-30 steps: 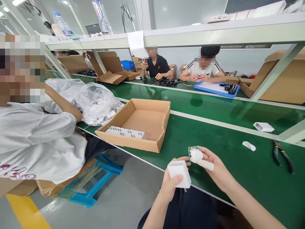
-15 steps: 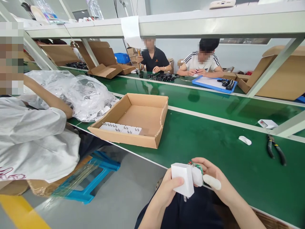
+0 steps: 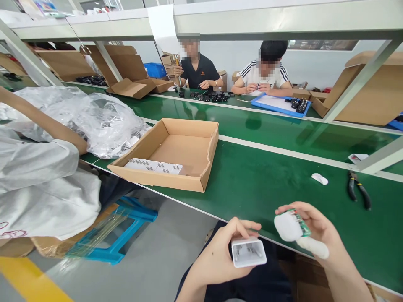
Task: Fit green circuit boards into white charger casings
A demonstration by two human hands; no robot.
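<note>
My left hand [image 3: 225,249] is closed around a white plastic charger housing [image 3: 249,253], turned so its hollow end faces me, with metal contacts visible inside. In my right hand [image 3: 321,228] is a green circuit board [image 3: 302,223] with a white block [image 3: 287,226] on its near side. A white covering sits on my right thumb [image 3: 313,247]. The board and the housing are apart, above the table's front edge.
A shallow cardboard box [image 3: 171,184] holds a few white housings [image 3: 154,165] with prongs up. Pliers [image 3: 358,191] and a small white piece [image 3: 319,179] lie at right. A plastic bag of parts [image 3: 107,121] and a co-worker's sleeve [image 3: 40,163] are at left. Two people sit opposite.
My left hand has tipped the housing so its hollow end shows instead of its side. My right hand has moved right with the circuit board, widening the gap between them. The view has shifted slightly.
</note>
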